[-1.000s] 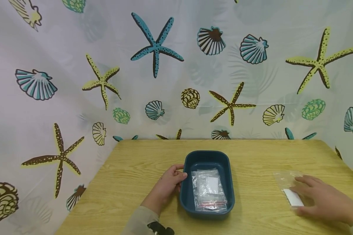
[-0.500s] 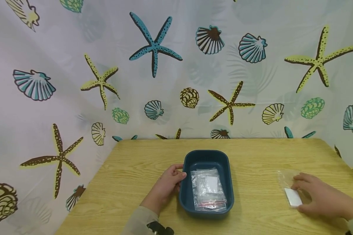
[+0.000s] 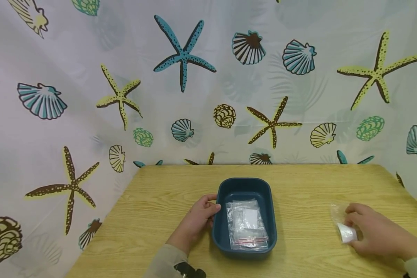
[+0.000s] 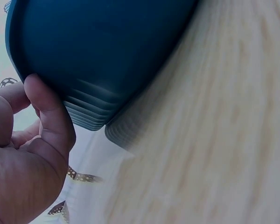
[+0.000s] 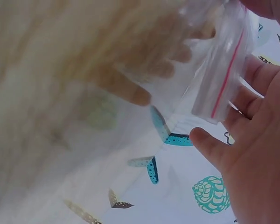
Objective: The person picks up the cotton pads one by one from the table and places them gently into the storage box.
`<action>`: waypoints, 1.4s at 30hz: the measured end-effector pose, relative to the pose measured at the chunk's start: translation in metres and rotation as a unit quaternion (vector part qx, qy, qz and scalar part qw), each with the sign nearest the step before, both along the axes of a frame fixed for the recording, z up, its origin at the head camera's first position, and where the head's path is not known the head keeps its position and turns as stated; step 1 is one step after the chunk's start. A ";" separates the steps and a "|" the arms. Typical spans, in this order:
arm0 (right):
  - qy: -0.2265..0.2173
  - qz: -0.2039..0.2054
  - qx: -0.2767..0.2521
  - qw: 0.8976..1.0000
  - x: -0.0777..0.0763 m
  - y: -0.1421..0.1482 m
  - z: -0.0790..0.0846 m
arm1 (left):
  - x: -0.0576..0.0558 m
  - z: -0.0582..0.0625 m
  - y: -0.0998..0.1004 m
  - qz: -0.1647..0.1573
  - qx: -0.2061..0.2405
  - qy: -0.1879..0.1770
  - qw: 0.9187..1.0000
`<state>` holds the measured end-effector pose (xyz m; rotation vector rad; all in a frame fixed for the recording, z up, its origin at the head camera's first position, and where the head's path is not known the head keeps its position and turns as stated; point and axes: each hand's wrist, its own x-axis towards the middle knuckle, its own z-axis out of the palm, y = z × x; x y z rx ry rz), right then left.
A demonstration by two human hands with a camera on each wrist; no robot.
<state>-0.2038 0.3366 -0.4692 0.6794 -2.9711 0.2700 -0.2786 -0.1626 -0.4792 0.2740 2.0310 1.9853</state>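
Note:
A dark blue rectangular plastic bin (image 3: 244, 188) stands on the table. Several clear zip bags (image 3: 241, 227) with white pieces lie stacked inside it. My left hand (image 3: 199, 216) grips the bin's left side, and in the left wrist view its thumb (image 4: 42, 95) lies against the bin wall (image 4: 107, 42). Off to the right, my right hand (image 3: 377, 231) pinches another clear zip bag (image 3: 347, 234) holding a white piece. In the right wrist view this bag's red-lined closure (image 5: 227, 70) stands up between thumb and fingers, with the hand mirrored in the tabletop.
The wood-grain table (image 3: 305, 208) reaches back to a white curtain (image 3: 201, 104) printed with starfish and shells, which also hangs along both sides. A bare stretch of tabletop lies between the bin and the right hand.
My right hand's fingers have closed in on the zip bag, which has slid slightly right and now looks bent. The left hand and bin have stayed put.

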 end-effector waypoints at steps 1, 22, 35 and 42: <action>0.001 -0.004 -0.004 1.000 0.000 -0.001 0.001 | 0.000 0.000 0.000 0.000 -0.001 -0.002 1.000; 0.085 0.038 -0.091 0.991 -0.010 -0.082 0.062 | -0.003 -0.001 0.005 0.002 -0.003 0.002 1.000; 0.095 0.083 -0.105 0.986 -0.035 -0.163 0.077 | -0.008 -0.001 0.005 -0.002 0.000 -0.003 1.000; 0.085 0.102 -0.071 0.989 -0.045 -0.204 0.071 | -0.008 -0.002 0.002 -0.002 -0.009 -0.011 1.000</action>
